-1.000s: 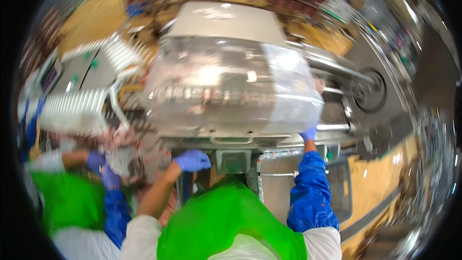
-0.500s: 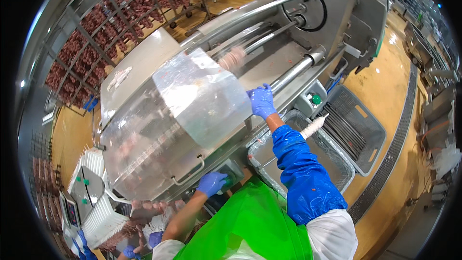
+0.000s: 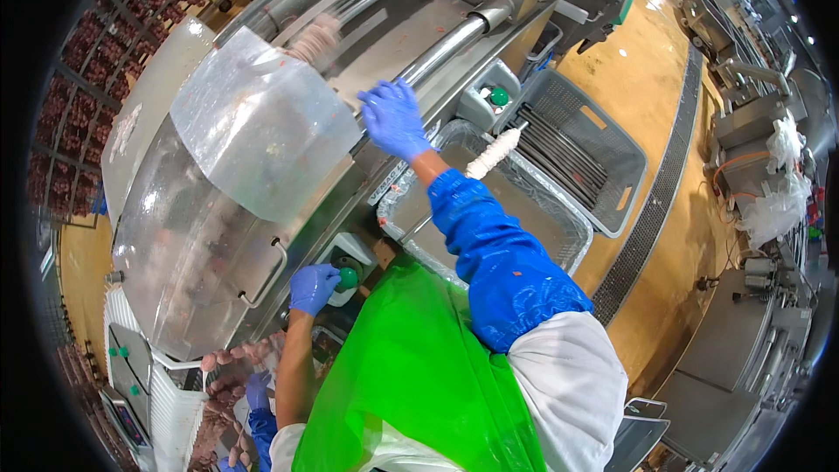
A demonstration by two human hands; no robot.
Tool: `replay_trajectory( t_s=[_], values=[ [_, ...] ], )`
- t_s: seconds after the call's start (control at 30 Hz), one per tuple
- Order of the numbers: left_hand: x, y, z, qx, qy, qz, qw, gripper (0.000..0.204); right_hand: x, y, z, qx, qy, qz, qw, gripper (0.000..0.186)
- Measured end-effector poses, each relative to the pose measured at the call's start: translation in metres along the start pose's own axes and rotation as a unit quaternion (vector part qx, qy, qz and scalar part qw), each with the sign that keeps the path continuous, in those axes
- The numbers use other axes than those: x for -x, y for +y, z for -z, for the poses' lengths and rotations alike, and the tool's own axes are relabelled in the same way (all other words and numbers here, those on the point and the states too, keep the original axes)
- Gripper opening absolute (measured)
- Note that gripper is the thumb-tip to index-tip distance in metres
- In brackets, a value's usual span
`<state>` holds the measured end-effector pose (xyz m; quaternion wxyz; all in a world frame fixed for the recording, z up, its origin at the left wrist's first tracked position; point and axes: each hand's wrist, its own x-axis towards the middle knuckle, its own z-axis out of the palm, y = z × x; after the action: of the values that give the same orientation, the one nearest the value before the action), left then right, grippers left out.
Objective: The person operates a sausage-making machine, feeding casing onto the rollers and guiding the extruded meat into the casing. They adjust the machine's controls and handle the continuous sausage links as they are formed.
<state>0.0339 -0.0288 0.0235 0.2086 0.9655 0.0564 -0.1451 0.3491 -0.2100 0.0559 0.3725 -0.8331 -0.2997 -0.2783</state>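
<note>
My left hand [image 3: 313, 289], in a blue glove, has its fingers curled against or right beside the green push button [image 3: 348, 278] of a control box on the machine's front. It appears to hold nothing. My right hand [image 3: 393, 118], also gloved in blue, has its fingers apart at the right edge of the clear plastic flap [image 3: 266, 122], beside a steel bar [image 3: 447, 45]. A pale pleated sausage casing [image 3: 315, 38], blurred, sits on a horn of the stuffing machine behind the flap. Under the clear cover [image 3: 197, 253], pinkish shapes show dimly.
Right of the machine are a plastic-lined bin [image 3: 533, 210], another pale casing [image 3: 495, 155] on a rod, and a grey crate [image 3: 625, 153] holding several dark rods. Linked sausages [image 3: 236, 354] hang at lower left, near a co-worker's gloved hand [image 3: 258, 391]. Loaded sausage racks [image 3: 79, 79] stand behind.
The view has swung right, so the machine sits further left. My left fingers no longer cover the green button. My right hand's fingers are more spread at the flap's edge.
</note>
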Motion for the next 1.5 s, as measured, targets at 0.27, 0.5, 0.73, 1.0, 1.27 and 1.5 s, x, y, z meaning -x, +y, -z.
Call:
replay_trajectory(
  t_s=[0.27, 0.5, 0.73, 1.0, 1.27, 1.5],
  values=[
    [0.027, 0.001, 0.001, 0.186, -0.010, 0.068, 0.980, 0.025, 0.178, 0.134, 0.054, 0.025, 0.219, -0.532, 0.817, 0.026],
    [0.002, 0.059, 0.047, 0.219, -0.025, -0.033, 0.975, 0.033, 0.209, 0.159, 0.035, -0.693, 0.090, -0.560, 0.445, 0.023],
    [-0.038, 0.126, 0.028, 0.132, 0.151, -0.128, 0.971, 0.052, 0.066, 0.007, 0.094, -0.730, 0.096, -0.481, 0.475, 0.012],
    [-0.051, 0.154, 0.057, 0.354, 0.151, -0.147, 0.911, 0.052, 0.031, -0.111, 0.112, -0.654, -0.032, -0.338, 0.676, 0.011],
    [-0.018, 0.126, 0.064, 0.372, 0.135, -0.072, 0.916, 0.059, -0.041, -0.055, 0.111, -0.702, 0.012, -0.360, 0.614, 0.030],
    [-0.008, 0.119, 0.071, 0.376, 0.170, -0.076, 0.908, 0.045, 0.013, -0.108, 0.074, -0.686, -0.144, -0.296, 0.649, 0.033]
  ],
)
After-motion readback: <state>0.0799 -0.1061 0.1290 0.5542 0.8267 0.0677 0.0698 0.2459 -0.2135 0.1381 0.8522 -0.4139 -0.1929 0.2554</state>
